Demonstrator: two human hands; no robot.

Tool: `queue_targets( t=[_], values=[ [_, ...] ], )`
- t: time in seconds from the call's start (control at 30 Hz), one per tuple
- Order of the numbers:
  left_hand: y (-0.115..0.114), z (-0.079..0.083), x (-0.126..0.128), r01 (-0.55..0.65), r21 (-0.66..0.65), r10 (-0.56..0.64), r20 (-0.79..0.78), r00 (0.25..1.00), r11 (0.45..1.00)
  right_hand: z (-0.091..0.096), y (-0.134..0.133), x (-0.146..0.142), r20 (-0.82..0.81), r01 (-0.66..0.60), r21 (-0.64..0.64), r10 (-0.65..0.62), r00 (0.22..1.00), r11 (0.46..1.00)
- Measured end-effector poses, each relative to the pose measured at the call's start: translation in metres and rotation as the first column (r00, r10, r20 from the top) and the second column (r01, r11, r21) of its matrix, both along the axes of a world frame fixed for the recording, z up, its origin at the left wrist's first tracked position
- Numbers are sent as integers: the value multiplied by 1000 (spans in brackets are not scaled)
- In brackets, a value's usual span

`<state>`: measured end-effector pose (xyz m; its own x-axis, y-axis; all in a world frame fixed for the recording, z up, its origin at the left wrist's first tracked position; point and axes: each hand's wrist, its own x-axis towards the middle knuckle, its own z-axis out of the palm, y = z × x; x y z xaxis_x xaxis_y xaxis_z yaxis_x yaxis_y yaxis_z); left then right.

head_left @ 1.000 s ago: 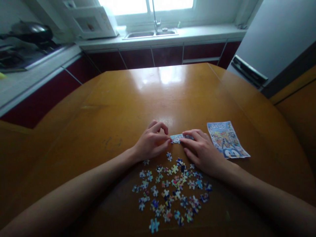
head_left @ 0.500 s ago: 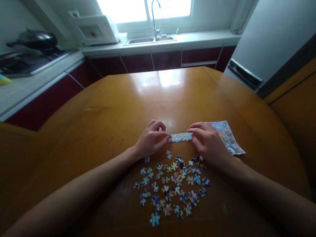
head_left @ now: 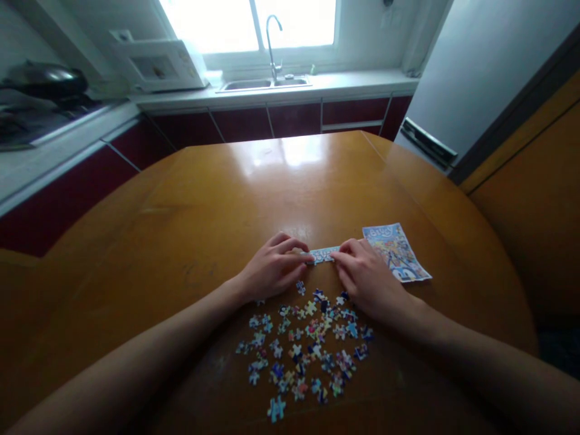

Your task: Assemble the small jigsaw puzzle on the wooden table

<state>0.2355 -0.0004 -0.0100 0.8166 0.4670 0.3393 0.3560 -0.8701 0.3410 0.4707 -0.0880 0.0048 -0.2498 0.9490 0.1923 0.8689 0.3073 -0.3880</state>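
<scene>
The table edge (head_left: pixel 208 148) lies well ahead; left hand (head_left: pixel 274 270) and right hand (head_left: pixel 368 275) pinch a puzzle strip (head_left: pixel 322 255).

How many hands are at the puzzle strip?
2: the left hand at the left end of the puzzle strip, the right hand at its right end. No others show.

Your left hand (head_left: pixel 274 267) and right hand (head_left: pixel 368 277) cover the two ends of the puzzle strip (head_left: pixel 322 255), and the right one also hides part of the left edge of the printed sheet (head_left: pixel 397 246). The designs on the loose pieces (head_left: pixel 310 309) are too small for you to make out. The frame cuts off your forearms (head_left: pixel 149 350), the refrigerator (head_left: pixel 484 72) and the pan (head_left: pixel 45 80).
</scene>
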Motion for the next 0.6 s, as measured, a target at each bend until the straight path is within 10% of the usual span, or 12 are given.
queue_targets(
  t=[0.6],
  values=[
    [7,-3,-2,-87,48,83,86,993,995,-10,-1,-10,113,-54,38,49,992,998]
  ],
)
